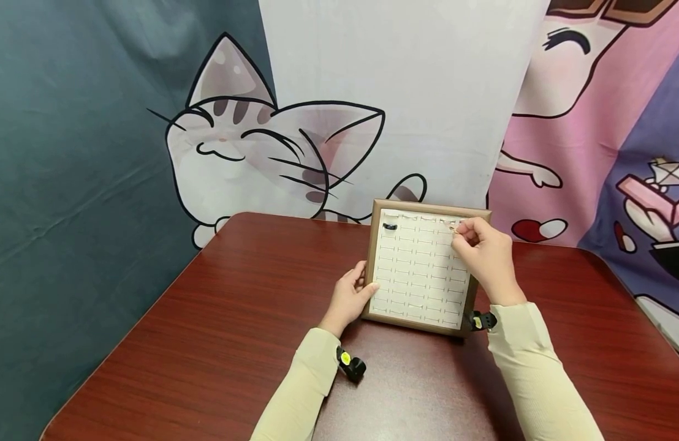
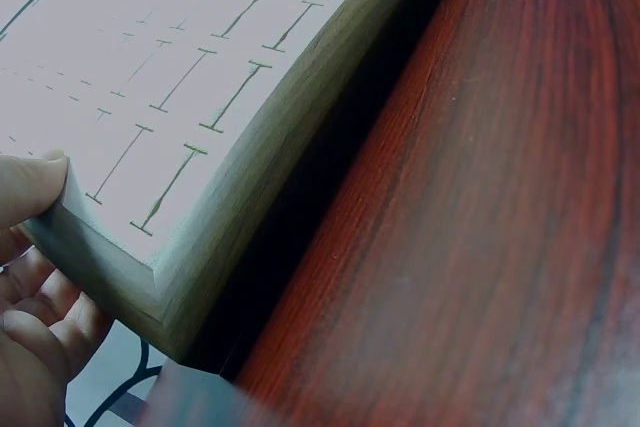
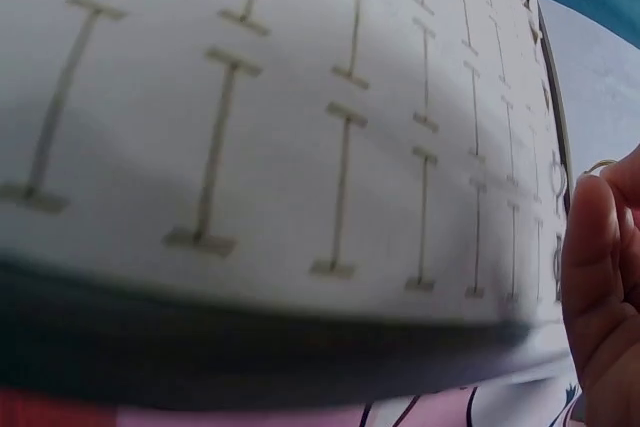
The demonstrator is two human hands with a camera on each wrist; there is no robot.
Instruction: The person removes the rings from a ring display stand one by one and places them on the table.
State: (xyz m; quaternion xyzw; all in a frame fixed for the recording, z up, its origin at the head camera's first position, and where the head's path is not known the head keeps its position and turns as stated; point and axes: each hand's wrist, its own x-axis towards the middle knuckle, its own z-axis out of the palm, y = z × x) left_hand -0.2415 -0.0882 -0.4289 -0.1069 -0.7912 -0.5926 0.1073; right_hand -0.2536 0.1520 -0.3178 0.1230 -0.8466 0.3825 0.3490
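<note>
A wood-framed ring display board with a white slotted face stands tilted on the table. My left hand grips its left edge, thumb over the frame in front and fingers behind; the left wrist view shows this hand at a frame corner. Near the board's upper right, my right hand pinches a small gold-toned ring between thumb and fingertips. In the right wrist view the ring peeks above the fingertips, its lower part hidden. A dark, shiny ring sits in a slot at the upper left.
The dark red wooden table spreads around the board. Behind it hangs a cloth backdrop with cartoon cats. A black wrist camera sticks out from the left sleeve, another camera from the right, close to the board's lower right corner.
</note>
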